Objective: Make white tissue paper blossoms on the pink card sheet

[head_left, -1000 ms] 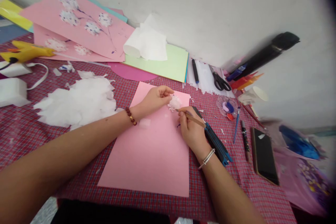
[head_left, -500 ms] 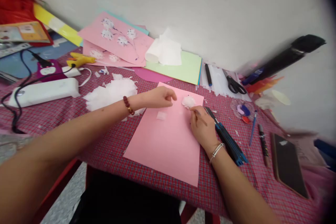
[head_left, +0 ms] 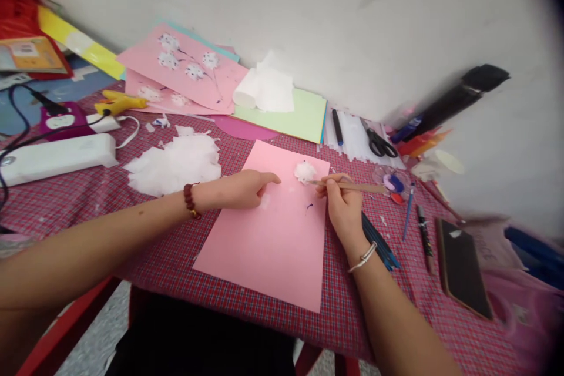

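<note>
A pink sheet of paper (head_left: 273,252) lies in front of me, with a white tissue-paper flower (head_left: 304,172) on its upper right part. My right hand (head_left: 346,211) pinches a slim tan tool (head_left: 352,186) shaped like tweezers, its thin tip at the flower's lower right edge. On the sheet's left side is my left hand (head_left: 247,189), index finger stretched toward the flower, other fingers bent, nothing seen in it. Below the flower is a small dark purple mark (head_left: 309,207). A pale square scrap (head_left: 265,202) shows beside the left hand.
Left of the sheet lies a pile of white tissue pieces (head_left: 176,161). Behind are pink flower pictures (head_left: 189,85) and a tissue roll (head_left: 264,91). Scissors (head_left: 379,141), a paint palette (head_left: 392,179), a blue-black cutter (head_left: 381,241) and a phone-like dark slab (head_left: 462,270) are at right.
My left hand has drawn back left and lower, its index finger now extended. My right hand has moved slightly away from the flower, uncovering the purple mark; the tan tool has swung level. The view shifted slightly.
</note>
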A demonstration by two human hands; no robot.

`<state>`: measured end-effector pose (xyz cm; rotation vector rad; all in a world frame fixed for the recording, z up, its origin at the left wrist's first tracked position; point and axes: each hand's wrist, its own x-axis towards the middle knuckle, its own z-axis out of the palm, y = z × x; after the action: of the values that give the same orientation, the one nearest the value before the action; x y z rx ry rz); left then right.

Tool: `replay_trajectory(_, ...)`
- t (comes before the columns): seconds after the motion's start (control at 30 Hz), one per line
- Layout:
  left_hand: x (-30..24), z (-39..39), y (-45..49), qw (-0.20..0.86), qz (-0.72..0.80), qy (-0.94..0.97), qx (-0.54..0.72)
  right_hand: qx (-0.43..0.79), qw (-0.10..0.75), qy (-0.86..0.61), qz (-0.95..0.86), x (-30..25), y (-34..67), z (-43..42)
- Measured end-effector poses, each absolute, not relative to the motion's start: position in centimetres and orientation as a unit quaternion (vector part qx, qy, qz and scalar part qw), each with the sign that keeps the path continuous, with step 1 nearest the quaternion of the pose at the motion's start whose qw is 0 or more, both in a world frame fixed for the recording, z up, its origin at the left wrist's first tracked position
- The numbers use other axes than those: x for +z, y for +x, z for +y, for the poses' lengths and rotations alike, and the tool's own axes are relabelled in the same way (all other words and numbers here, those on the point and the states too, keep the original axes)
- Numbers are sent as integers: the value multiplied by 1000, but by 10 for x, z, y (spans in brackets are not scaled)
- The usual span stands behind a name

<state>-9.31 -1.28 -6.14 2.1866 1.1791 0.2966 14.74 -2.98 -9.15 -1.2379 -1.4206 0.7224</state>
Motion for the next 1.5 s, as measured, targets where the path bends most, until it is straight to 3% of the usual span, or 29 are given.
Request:
replay_trajectory(0.23, -40, 22, -57, 384, 436, 783, 224, 273, 488, -515, -650, -96, 145, -30)
replay_trajectory(0.4, -60, 41, -43, 439, 427, 727, 312, 233, 458, -554, -655, -97, 150, -28)
replay_trajectory(1.17, -104, 41, -39, 419, 408, 707, 398, 292, 493, -536, -620, -93, 143, -24)
replay_trajectory(1.33, -104, 38, -35, 443, 376, 723, 373, 293, 493, -540, -616, -92, 143, -24)
replay_trajectory(1.5, -98, 35, -30, 383, 386, 772, 329, 294, 493, -539, -617, -95, 146, -22)
